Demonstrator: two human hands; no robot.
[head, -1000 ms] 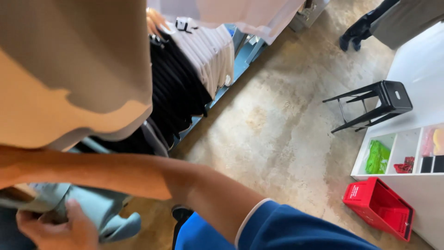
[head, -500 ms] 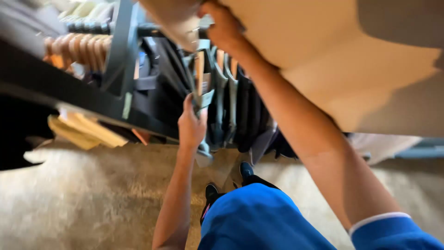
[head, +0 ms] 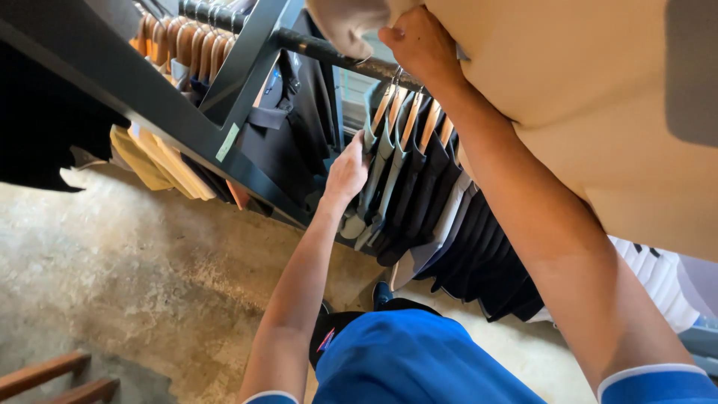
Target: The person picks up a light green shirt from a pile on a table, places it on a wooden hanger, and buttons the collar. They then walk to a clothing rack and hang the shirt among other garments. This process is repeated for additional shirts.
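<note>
Pale grey-blue cloth, a garment on a wooden hanger, hangs from a dark metal clothes rail among a row of other hung clothes. The left hand reaches up to it, fingers curled closed around the front edge of the cloth just under the hanger's shoulder, with the thumb tucked behind, out of sight. The garment lies at the left end of the row, touching the dark garments beside it, which hang on similar light wooden hangers with thin wire hooks.

The right hand is raised higher, at the rail itself. Its fingers are bent shut against a large smooth beige garment, which fills the upper right of the view; whether they also grip a hanger hook cannot be told.

A black angled frame bar crosses the upper left, with more wooden hangers packed behind it. Below lies a rough, mottled concrete floor. The person's bright blue short-sleeved top shows at the bottom edge.
</note>
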